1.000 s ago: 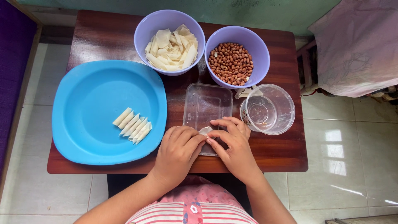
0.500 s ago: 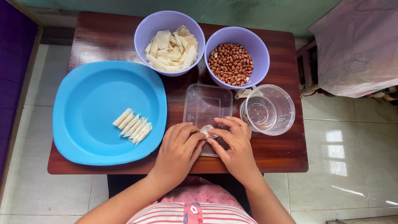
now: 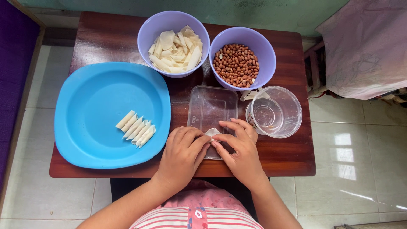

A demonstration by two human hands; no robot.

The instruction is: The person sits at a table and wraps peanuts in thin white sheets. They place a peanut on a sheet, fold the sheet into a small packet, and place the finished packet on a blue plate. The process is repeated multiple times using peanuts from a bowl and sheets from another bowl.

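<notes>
Wood table [image 3: 110,38]: 2 bowls, 5 rolls [image 3: 135,127]

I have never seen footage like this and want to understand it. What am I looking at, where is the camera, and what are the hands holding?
There is no machine here: a camera worn on a person's head looks straight down at their two bare hands. The left hand and right hand meet over a clear plastic lid and pinch a small pale dough wrapper between their fingertips. On the wooden table lie a blue plate with rolled wrappers, a purple bowl of flat wrappers, a purple bowl of peanuts, and a clear round tub.
</notes>
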